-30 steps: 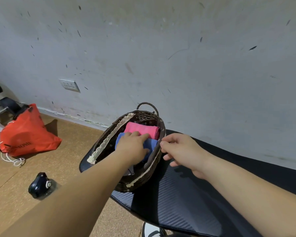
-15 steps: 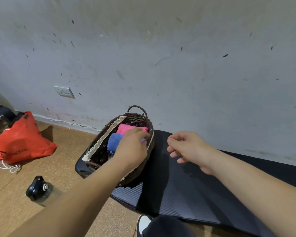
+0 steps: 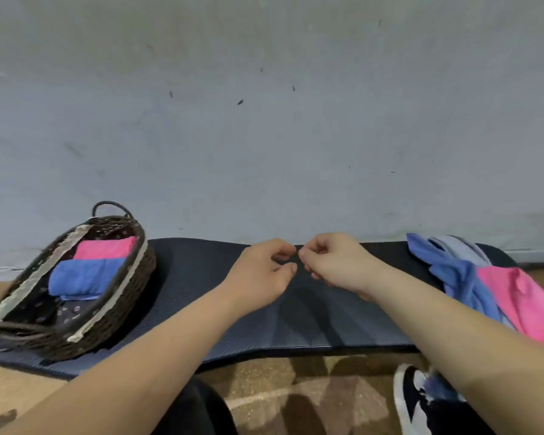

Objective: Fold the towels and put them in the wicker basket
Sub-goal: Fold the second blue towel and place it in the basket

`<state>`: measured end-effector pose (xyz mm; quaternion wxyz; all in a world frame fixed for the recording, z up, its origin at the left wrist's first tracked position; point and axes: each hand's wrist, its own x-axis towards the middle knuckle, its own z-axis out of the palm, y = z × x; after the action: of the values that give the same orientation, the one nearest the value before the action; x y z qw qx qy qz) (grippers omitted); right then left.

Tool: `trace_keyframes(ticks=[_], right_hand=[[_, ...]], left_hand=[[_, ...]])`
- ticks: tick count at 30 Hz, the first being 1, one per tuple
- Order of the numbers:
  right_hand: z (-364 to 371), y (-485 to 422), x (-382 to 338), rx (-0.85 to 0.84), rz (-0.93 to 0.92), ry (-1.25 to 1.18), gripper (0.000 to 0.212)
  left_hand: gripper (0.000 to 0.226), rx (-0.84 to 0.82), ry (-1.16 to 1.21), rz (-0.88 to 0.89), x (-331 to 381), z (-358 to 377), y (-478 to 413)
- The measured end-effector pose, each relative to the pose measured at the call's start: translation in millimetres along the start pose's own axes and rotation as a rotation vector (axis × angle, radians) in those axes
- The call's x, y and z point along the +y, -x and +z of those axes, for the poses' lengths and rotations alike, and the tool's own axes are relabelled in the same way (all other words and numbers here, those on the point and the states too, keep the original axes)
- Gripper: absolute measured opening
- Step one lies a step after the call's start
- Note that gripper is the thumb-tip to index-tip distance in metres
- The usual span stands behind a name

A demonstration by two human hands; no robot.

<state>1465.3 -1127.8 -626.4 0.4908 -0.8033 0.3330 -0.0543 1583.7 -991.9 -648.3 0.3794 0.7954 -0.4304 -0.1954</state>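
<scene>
1. Towels first: two lie folded inside the dark brown oval wicker basket (image 3: 117,296) at the left end of the dark navy foam mat (image 3: 201,277). A folded pink towel (image 3: 106,248) sits at the far side and a folded blue towel (image 3: 82,279) touches it on the near side, with bare lining showing nearer me.
2. My left hand (image 3: 259,271) hovers over the middle of the mat, fingers loosely curled, nothing in it.
3. My right hand (image 3: 336,265) is just beside it, fingertips almost meeting the left's, likewise loosely curled and empty.
4. At the mat's right end sits the unfolded heap: a crumpled blue towel (image 3: 456,277), a pale grey-blue towel (image 3: 462,246) behind it, and a crumpled pink towel (image 3: 522,302) nearest me.
5. I judge this to be the gap between towels: two stowed, none in hand. The next move calls for reaching my right hand to the heap, lifting one towel free of the others, and spreading it flat on the bare middle of the mat before folding.
</scene>
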Motion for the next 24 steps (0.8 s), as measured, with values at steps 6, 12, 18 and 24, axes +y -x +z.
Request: trace_keyframes(ticks=[6,12,18,24], right_hand=[[-86,8,91,0.084,0.106,0.093,0.039],[-163,15,179,0.290,0.247,0.305,0.045],[-193,15,238,0.479,0.335,0.097,0.031],[-190,-6,238,0.395,0.337,0.264,0.031]], left_hand=[[0.034,-0.141,0.046,0.096,51,90,-23],[0.043,-0.315,0.025,0.057,88,167,-39],[0.043,-0.340,-0.064,0.048,103,204,-51],[0.041,-0.312,-0.074,0.068,97,207,-47]])
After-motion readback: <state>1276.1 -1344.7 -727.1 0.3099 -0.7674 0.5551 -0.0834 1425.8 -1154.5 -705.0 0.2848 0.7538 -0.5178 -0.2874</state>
